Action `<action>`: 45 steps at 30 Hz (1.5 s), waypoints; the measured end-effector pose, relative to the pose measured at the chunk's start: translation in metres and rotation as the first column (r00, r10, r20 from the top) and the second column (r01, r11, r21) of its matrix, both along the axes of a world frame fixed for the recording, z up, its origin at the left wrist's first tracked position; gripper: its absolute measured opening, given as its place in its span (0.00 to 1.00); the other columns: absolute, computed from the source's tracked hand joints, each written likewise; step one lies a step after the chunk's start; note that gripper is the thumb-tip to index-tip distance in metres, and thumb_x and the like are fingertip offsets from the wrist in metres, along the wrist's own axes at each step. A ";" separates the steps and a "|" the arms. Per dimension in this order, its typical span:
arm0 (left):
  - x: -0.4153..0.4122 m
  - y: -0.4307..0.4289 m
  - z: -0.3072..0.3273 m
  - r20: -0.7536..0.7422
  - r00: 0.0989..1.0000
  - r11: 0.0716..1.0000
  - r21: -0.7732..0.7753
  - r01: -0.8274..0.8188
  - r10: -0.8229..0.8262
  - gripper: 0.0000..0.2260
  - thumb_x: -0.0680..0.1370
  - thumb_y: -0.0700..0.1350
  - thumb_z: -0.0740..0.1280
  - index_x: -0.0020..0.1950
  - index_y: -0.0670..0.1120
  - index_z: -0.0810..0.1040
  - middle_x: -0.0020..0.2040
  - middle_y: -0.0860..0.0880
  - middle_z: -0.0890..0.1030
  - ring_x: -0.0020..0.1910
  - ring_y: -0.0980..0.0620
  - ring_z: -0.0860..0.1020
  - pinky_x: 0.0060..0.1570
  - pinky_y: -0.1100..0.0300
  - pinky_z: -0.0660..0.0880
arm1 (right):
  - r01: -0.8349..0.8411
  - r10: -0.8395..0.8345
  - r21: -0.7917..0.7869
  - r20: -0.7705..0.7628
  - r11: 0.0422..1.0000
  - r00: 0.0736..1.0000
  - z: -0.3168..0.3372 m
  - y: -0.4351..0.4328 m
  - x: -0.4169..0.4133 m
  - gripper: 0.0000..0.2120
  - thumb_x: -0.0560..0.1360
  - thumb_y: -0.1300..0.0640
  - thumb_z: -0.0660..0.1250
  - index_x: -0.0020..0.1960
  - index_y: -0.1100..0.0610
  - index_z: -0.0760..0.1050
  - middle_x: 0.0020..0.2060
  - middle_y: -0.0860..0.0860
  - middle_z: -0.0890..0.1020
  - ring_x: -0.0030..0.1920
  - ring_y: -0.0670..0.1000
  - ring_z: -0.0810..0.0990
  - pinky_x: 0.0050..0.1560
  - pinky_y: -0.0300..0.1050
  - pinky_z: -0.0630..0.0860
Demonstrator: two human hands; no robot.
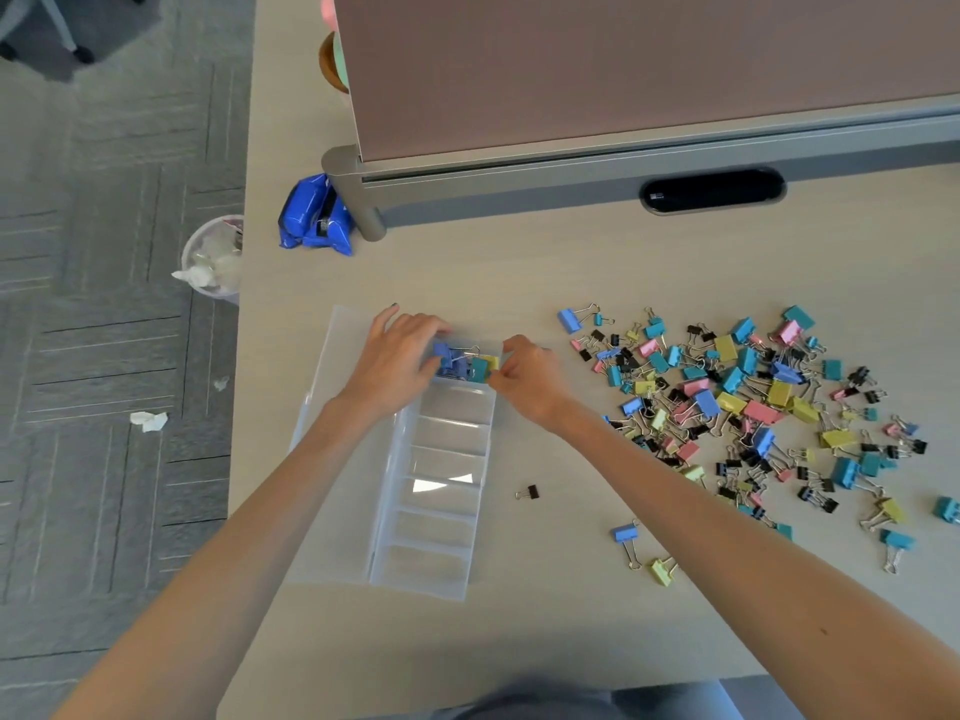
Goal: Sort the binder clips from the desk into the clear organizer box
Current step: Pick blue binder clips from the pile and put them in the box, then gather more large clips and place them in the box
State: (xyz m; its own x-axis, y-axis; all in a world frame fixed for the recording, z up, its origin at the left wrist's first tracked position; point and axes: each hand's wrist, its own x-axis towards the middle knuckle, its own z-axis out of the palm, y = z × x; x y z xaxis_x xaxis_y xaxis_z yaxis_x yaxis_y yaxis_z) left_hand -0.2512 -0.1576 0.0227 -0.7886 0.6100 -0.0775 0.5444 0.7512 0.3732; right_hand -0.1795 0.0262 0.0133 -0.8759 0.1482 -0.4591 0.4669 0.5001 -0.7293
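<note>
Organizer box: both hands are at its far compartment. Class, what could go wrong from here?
1. The far compartment of the organizer box is already heaped with clips in blue, teal and yellow; more could spill into the next, seemingly empty one.
2. The small black clip lies alone between the box and the loose pile; it may get swept away or overlooked.
3. In that pile, wire handles overlap, so lifting one clip may drag others.

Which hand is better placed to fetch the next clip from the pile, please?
The right hand, pinching a yellow clip: the pile lies on its side of the box, while the left hand, holding a blue clip, would cross it.
</note>
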 end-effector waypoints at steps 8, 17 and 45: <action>0.021 -0.009 -0.004 -0.045 0.995 0.990 0.111 -0.086 0.092 0.16 0.72 0.33 0.64 0.58 0.44 0.76 0.54 0.49 0.79 0.54 0.46 0.75 0.65 0.54 0.60 | -0.052 0.053 0.028 -0.045 0.998 0.998 0.002 0.003 0.001 0.10 0.75 0.62 0.65 0.55 0.64 0.73 0.44 0.60 0.82 0.43 0.56 0.79 0.40 0.47 0.76; 0.046 0.027 0.010 0.022 0.993 0.955 0.273 -0.117 0.116 0.13 0.74 0.33 0.62 0.53 0.47 0.78 0.50 0.54 0.79 0.51 0.52 0.75 0.55 0.58 0.66 | 0.052 -0.056 -0.037 -0.129 0.998 0.990 0.013 0.026 0.018 0.07 0.77 0.63 0.60 0.52 0.58 0.75 0.39 0.47 0.77 0.42 0.52 0.81 0.42 0.48 0.79; 0.038 0.197 -0.050 -0.011 0.961 0.961 0.014 -0.275 0.276 0.18 0.76 0.35 0.65 0.66 0.46 0.74 0.61 0.47 0.73 0.59 0.47 0.71 0.56 0.54 0.71 | -0.208 0.224 0.188 -0.071 0.960 0.972 -0.009 0.167 0.075 0.09 0.75 0.68 0.62 0.50 0.59 0.78 0.43 0.49 0.79 0.45 0.48 0.78 0.48 0.45 0.79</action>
State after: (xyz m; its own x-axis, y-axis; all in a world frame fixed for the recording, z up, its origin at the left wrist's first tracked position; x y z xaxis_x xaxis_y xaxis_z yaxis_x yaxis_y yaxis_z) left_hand -0.2130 0.0395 -0.0276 -0.9271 0.3699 -0.0604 0.3217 0.8681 0.3780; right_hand -0.1044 0.1932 0.0045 -0.9328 0.0232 -0.3595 0.2693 0.7076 -0.6533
